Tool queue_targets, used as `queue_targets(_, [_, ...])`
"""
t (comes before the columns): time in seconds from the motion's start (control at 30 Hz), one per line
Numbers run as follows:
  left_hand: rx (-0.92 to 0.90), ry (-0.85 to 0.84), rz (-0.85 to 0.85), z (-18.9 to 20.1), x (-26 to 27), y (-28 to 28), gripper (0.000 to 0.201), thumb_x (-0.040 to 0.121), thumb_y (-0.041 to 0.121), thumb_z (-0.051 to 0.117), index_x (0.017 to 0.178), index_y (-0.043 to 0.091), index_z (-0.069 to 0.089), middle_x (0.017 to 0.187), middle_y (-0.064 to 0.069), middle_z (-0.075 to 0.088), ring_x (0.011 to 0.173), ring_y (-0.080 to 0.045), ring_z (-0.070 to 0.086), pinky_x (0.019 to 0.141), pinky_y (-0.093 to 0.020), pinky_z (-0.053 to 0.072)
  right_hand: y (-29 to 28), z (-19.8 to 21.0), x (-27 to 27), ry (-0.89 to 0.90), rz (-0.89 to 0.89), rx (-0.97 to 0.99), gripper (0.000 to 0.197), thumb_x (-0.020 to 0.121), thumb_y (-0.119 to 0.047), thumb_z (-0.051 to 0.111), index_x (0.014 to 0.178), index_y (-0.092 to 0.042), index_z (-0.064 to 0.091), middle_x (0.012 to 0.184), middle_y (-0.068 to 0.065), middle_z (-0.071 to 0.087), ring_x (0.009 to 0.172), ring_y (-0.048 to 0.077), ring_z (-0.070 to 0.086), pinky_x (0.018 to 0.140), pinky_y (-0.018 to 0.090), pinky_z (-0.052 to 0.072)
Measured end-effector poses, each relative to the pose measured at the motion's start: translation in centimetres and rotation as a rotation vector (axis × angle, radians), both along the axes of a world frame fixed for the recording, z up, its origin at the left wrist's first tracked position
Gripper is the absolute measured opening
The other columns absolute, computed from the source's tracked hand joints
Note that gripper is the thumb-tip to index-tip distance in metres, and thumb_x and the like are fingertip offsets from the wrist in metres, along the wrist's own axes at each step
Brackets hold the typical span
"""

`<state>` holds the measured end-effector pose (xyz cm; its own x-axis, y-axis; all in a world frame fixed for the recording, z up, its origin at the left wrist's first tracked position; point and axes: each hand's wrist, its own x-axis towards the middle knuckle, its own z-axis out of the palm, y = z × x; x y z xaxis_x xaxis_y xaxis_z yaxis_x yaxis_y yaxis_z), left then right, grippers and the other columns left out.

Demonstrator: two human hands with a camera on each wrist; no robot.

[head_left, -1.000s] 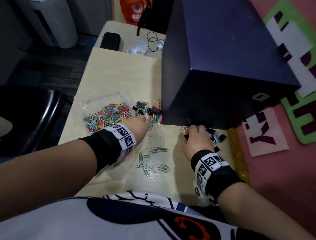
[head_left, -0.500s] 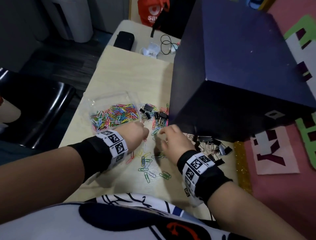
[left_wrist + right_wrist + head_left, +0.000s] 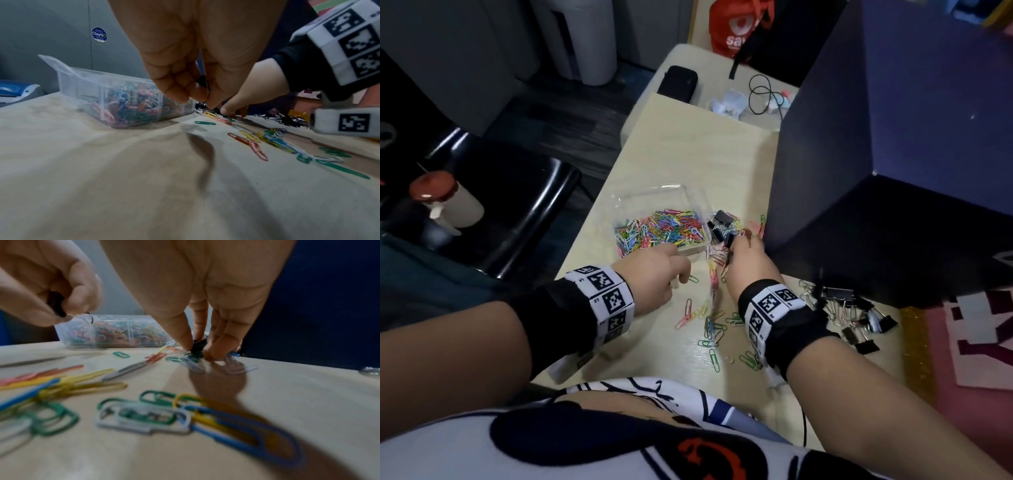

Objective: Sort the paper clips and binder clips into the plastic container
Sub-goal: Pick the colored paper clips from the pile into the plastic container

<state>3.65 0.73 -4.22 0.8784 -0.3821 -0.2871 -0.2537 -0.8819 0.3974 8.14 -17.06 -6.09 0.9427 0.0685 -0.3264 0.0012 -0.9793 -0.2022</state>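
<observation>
A clear plastic container (image 3: pixel 690 192) on the pale table holds a heap of coloured paper clips (image 3: pixel 661 229). A small pile of black binder clips (image 3: pixel 719 222) lies against its right side. My left hand (image 3: pixel 681 274) hovers at the container's near corner, fingers curled round a small black binder clip (image 3: pixel 202 82). My right hand (image 3: pixel 739 241) reaches into the pile beside the container, and its thumb and fingertips (image 3: pixel 213 352) pinch a black binder clip (image 3: pixel 198 344) on the table. Loose paper clips (image 3: pixel 709 325) are scattered between my wrists. More binder clips (image 3: pixel 852 318) lie to the right.
A large dark blue box (image 3: pixel 893 137) fills the table's right side, close to my right hand. A black chair (image 3: pixel 517 205) with a red-capped bottle (image 3: pixel 448 202) stands left. A black case (image 3: pixel 678 82) and cables (image 3: pixel 763 96) lie at the far end.
My right hand has left the binder clips at the foot of the blue box and moved left and forward to the pile beside the container. My left hand stays near the container's corner.
</observation>
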Motion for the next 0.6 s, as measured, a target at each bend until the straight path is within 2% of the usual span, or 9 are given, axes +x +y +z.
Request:
queue_targets(0.1, [-0.023,-0.009,0.003,-0.1,0.0,-0.1,0.028,0.084,0.012,0.051,0.109,0.021,0.060,0.111,-0.001,0.052,0.099,-0.024,0.056,0.082,-0.029,0.046,-0.4,-0.7,-0.8,-0.023,0.046,-0.040,0.030,0.092,-0.004,0.041,0.121,-0.011,0.045,0.127,0.013,0.043,0.107,0.034,0.055,0.079,0.037,0.045])
queue_targets(0.17, [-0.031,-0.016,0.000,-0.3,0.1,-0.4,0.026,0.085,0.014,0.050,0.108,0.020,0.062,0.111,-0.002,0.054,0.101,-0.025,0.057,0.084,-0.032,0.048,-0.8,-0.8,-1.2,-0.064,0.087,-0.039,0.029,0.092,-0.006,0.044,0.120,-0.012,0.047,0.127,0.011,0.043,0.108,0.033,0.052,0.083,0.039,0.046])
queue_targets(0.3, [-0.026,-0.042,-0.044,-0.3,0.4,-1.1,0.022,0.092,0.020,0.050,0.110,0.019,0.063,0.112,-0.001,0.060,0.105,-0.023,0.056,0.085,-0.030,0.044,-1.4,-0.4,-1.5,-0.046,0.189,-0.066,0.027,0.093,-0.016,0.047,0.120,-0.015,0.048,0.124,0.007,0.049,0.114,0.029,0.048,0.086,0.039,0.045])
queue_targets(0.43, [0.028,-0.060,-0.062,0.1,0.5,-1.5,0.021,0.096,0.030,0.047,0.109,0.021,0.061,0.101,-0.001,0.068,0.096,-0.023,0.060,0.078,-0.032,0.048,-2.1,0.2,-2.6,-0.094,0.073,0.074,0.033,0.088,-0.031,0.057,0.117,-0.018,0.048,0.121,0.006,0.046,0.109,0.028,0.051,0.086,0.039,0.048])
queue_targets(0.53, [0.075,-0.049,-0.075,0.2,0.7,-1.9,0.021,0.097,0.029,0.044,0.108,0.022,0.061,0.096,-0.003,0.069,0.092,-0.025,0.062,0.070,-0.029,0.043,-3.3,0.5,-3.7,-0.090,-0.023,0.173,0.039,0.087,-0.035,0.057,0.123,-0.024,0.046,0.120,0.003,0.043,0.102,0.025,0.055,0.082,0.036,0.050])
queue_targets(0.6, [0.087,-0.024,-0.088,0.1,0.9,-2.6,0.020,0.096,0.029,0.045,0.106,0.022,0.061,0.096,-0.003,0.069,0.091,-0.025,0.062,0.070,-0.028,0.043,-4.7,0.7,-4.4,-0.050,-0.069,0.178,0.042,0.089,-0.039,0.054,0.129,-0.027,0.046,0.120,0.002,0.041,0.100,0.023,0.056,0.081,0.033,0.050])
